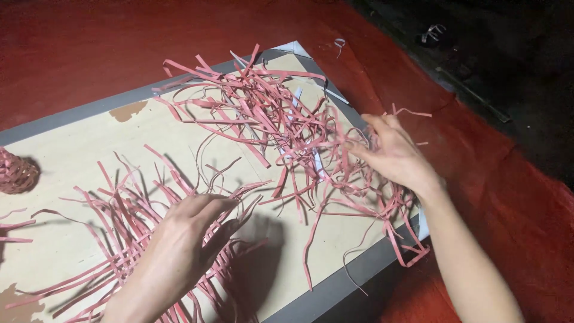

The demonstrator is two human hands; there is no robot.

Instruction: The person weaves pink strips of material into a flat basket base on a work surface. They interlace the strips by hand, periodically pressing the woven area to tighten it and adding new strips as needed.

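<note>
- Right hand (393,154) sunk into the far-right tangle of thin pink flat strips (281,119), fingers curled through the mass; grip loosely closed on a few strips at the tangle's right edge.
- Left hand (182,245) laid palm down, fingers spread wide, on the near-left fan of straighter pink strips (119,221); pressing rather than pinching, nothing clasped.
- Both heaps spread over a pale wooden board with a grey taped border (335,287), itself lying on a red woven floor mat (508,197).
- Small woven pink basket-like piece (15,172) at the board's left edge, well apart from both hands; a few stray pink strips (15,230) just near of it.
- Brown patches (128,109) showing where the board's pale face has peeled, far left and near-left corner.
- Judged from the curls and kinks: very light, springy, thin strips, likely smooth and prone to slip sideways and snag on one another.
- Likely to bend rather than break, though a sharp fold would probably leave a crease.
- Best hold, by the look of it: a single strip pinched near one free end at the tangle's edge and drawn out lengthwise, the other hand flat on the heap to keep the rest down.
- Dark ground beyond the mat at far right, details too dim to tell.
</note>
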